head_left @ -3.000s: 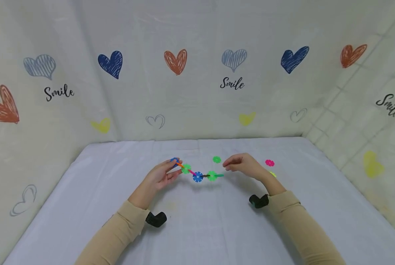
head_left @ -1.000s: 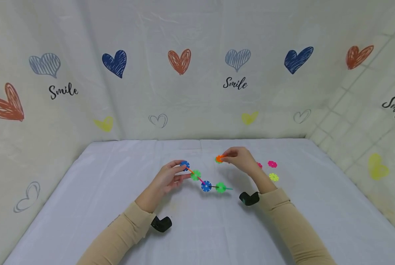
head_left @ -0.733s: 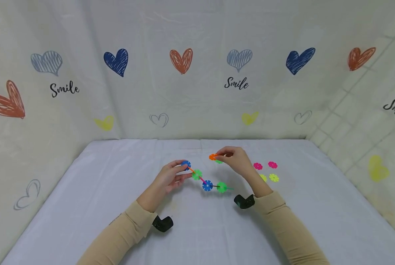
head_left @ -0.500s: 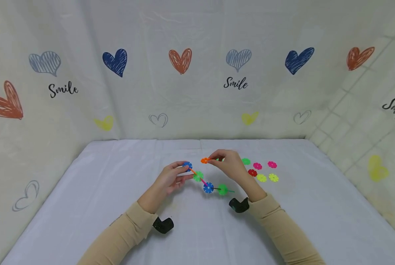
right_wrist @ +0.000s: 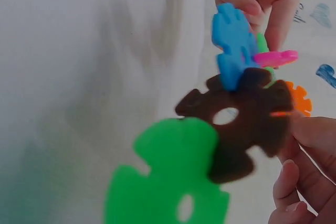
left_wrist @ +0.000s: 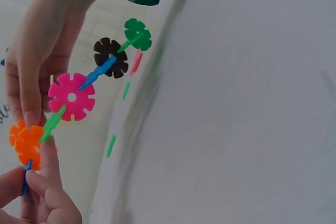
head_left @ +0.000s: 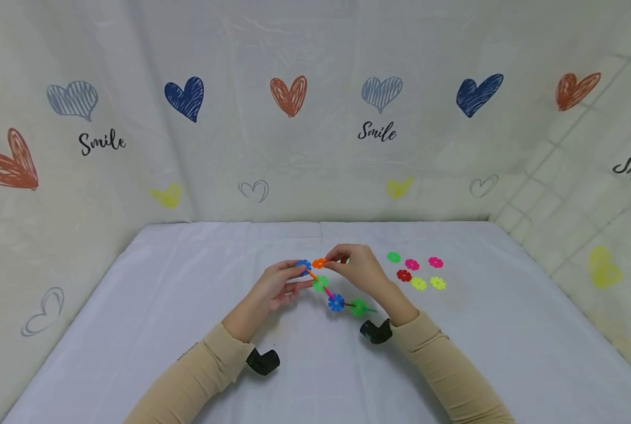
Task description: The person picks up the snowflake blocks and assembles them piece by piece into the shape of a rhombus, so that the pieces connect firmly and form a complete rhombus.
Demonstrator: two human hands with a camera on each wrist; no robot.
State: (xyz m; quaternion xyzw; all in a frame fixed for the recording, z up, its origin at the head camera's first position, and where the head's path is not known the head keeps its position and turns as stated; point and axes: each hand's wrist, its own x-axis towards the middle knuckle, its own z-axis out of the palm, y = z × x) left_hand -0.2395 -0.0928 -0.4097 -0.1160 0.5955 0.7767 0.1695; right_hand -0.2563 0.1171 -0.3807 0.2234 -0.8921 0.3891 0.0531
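My left hand (head_left: 273,285) pinches the blue end disc (head_left: 305,266) of a chain of notched plastic flower discs. From there the chain slopes down to the right through orange, green (head_left: 320,284), pink, blue (head_left: 336,302), brown and green pieces. A loose orange disc (head_left: 319,263) is pinched by its edge between the thumb and fingers of my right hand (head_left: 360,268), right beside the blue end disc. In the left wrist view the chain's pink disc (left_wrist: 72,97) hangs between both hands. The brown disc (right_wrist: 241,119) blocks part of the right wrist view.
Right of my hands, loose discs lie on the white table (head_left: 315,377): green (head_left: 394,257), two pink (head_left: 412,264), red (head_left: 404,275) and two yellow (head_left: 418,284). Another green disc (head_left: 348,260) is mostly hidden behind my right hand. A printed cloth wall (head_left: 326,159) stands behind.
My right hand has picked up the orange disc and carried it left to the blue end disc, uncovering discs behind it. My left hand has shifted slightly right with the chain.
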